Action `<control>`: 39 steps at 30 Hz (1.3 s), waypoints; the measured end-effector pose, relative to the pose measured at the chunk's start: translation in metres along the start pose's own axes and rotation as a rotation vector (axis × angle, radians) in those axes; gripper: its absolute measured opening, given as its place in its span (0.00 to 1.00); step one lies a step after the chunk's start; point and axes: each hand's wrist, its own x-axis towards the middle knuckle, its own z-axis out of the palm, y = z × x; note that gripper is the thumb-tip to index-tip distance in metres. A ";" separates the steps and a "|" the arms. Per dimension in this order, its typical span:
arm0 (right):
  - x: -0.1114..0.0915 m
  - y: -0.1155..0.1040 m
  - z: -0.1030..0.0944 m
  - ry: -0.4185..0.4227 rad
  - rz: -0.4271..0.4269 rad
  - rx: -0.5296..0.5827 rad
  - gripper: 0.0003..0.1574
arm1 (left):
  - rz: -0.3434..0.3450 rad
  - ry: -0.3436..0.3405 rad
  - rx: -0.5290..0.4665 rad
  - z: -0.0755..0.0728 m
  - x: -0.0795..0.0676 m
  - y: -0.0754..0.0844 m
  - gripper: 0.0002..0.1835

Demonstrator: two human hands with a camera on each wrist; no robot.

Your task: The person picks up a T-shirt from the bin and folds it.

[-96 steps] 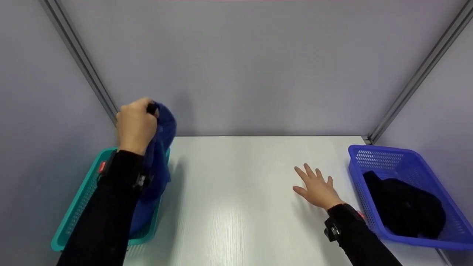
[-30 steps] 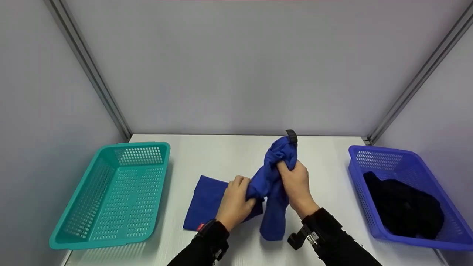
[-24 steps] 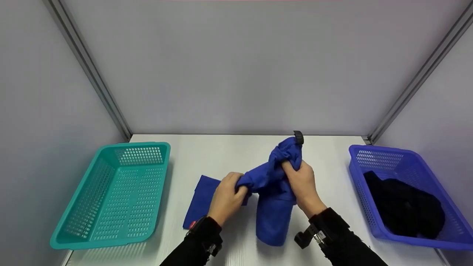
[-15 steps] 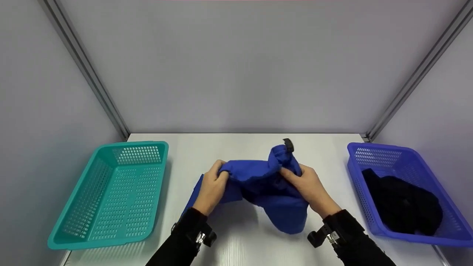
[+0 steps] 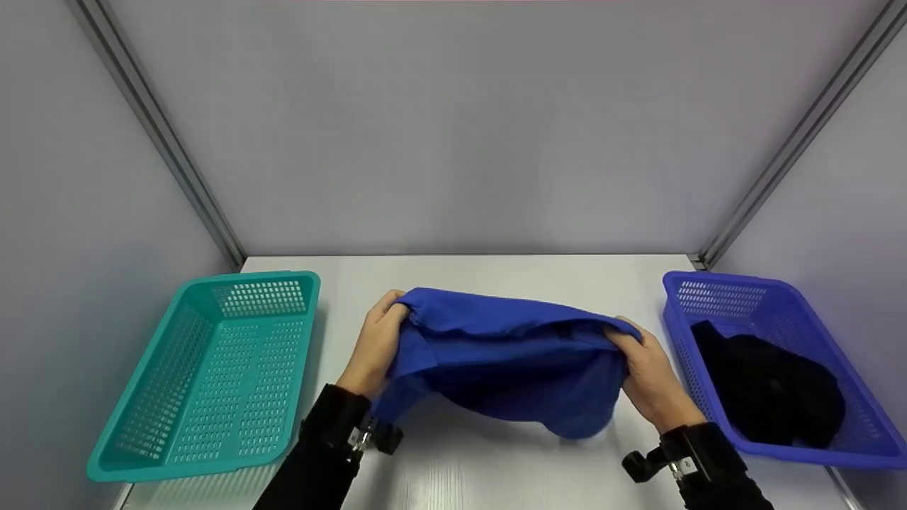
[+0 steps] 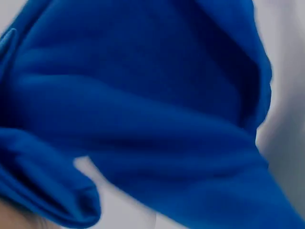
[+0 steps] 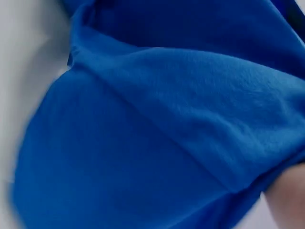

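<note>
A soft blue cloth (image 5: 510,354) is spread between both hands in the head view, low over the white table. My left hand (image 5: 375,343) grips its upper left corner, with the thumb on the near face. On the other side my right hand (image 5: 648,375) pinches the upper right edge between thumb and fingers. The middle sags in folds, and a rounded flap hangs at the lower right. Smooth blue fabric (image 6: 133,95) fills most of the left wrist view. In the right wrist view a seam crosses the fabric (image 7: 109,143), with part of the hand at the right edge.
A teal perforated basket (image 5: 96,453) with nothing in it stands at the left of the white table (image 5: 453,276). On the right, a purple-blue basket (image 5: 801,301) holds a crumpled black cloth (image 5: 776,386). Grey panels (image 5: 453,127) enclose the back and sides.
The blue cloth came out of the teal basket to the table's middle. From a bunched, twisted shape it has been drawn out wide as the hands moved apart. Its black strap is hidden now.
</note>
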 end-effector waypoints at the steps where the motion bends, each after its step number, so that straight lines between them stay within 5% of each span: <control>1: -0.002 0.000 0.000 -0.014 0.007 0.023 0.08 | -0.018 -0.029 -0.033 0.001 0.000 0.004 0.12; 5: -0.006 -0.001 0.000 -0.033 0.040 -0.010 0.06 | -0.077 -0.124 -0.070 0.004 0.004 0.019 0.11; 9: -0.006 0.000 -0.007 -0.055 0.133 -0.041 0.06 | -0.119 -0.103 0.080 0.000 0.009 0.022 0.12; 12: -0.006 0.004 -0.018 -0.117 0.219 -0.081 0.15 | -0.143 -0.099 0.217 -0.006 0.012 0.012 0.18; 16: -0.007 0.011 -0.031 -0.117 0.260 -0.283 0.24 | -0.124 -0.129 0.427 -0.014 0.016 -0.010 0.31; 21: -0.008 0.016 -0.038 -0.011 0.224 -0.508 0.21 | -0.040 -0.046 0.618 -0.019 0.019 -0.032 0.17; 27: -0.012 0.010 -0.042 0.055 0.124 -0.652 0.18 | 0.017 0.013 0.580 -0.021 0.022 -0.034 0.08; 33: -0.017 0.001 -0.043 0.111 -0.074 -0.831 0.10 | 0.110 0.121 0.548 -0.016 0.027 -0.029 0.07; 39: -0.023 -0.005 -0.039 0.148 -0.067 -0.727 0.16 | 0.211 0.138 0.465 -0.011 0.030 -0.021 0.08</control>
